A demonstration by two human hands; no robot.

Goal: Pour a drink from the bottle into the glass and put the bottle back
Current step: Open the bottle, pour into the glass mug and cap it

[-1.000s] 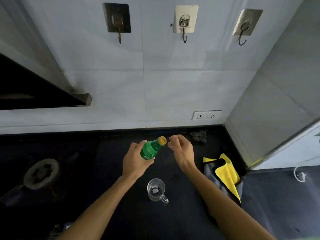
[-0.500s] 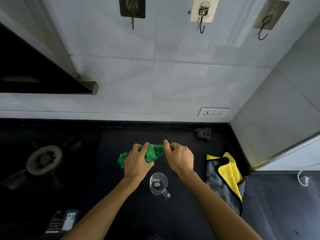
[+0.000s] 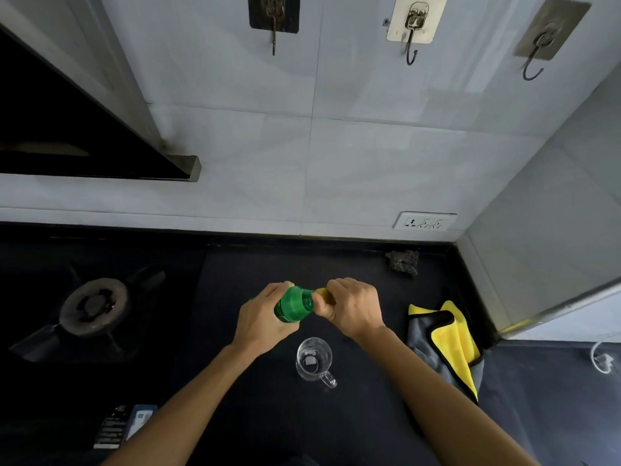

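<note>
Green plastic bottle (image 3: 294,306): held above the worktop (image 3: 369,425), tipped on its side with the neck to the right, just far of the glass.
Left hand (image 3: 260,317): wrapped round the bottle's body, gripping it.
Right hand (image 3: 353,306): fingers (image 3: 323,308) curled round the yellow cap (image 3: 322,292), pinching it.
Cap: on the neck; cannot tell whether it is loosened.
Glass (image 3: 314,359): clear, handled, upright on the worktop, near of both hands and apart from them; looks empty.
Cloth (image 3: 450,338): yellow and grey, folded, right of the glass.
Scrubber (image 3: 403,260): far right corner.
Burner (image 3: 94,302): left, well apart.

Step in hand, as judged: unscrewing the cap. Task early; nothing poured.

Handling notes:
- Hold the body firmly without squeezing; thin plastic gives, and pressure would push drink out at the neck.
- Raise the neck before the cap comes free; a tipped bottle would spill onto the worktop.
- Turn the cap in short twists.
- Keep the cap in the right hand for closing afterwards.
- Bring the mouth over the glass before tilting.
</note>
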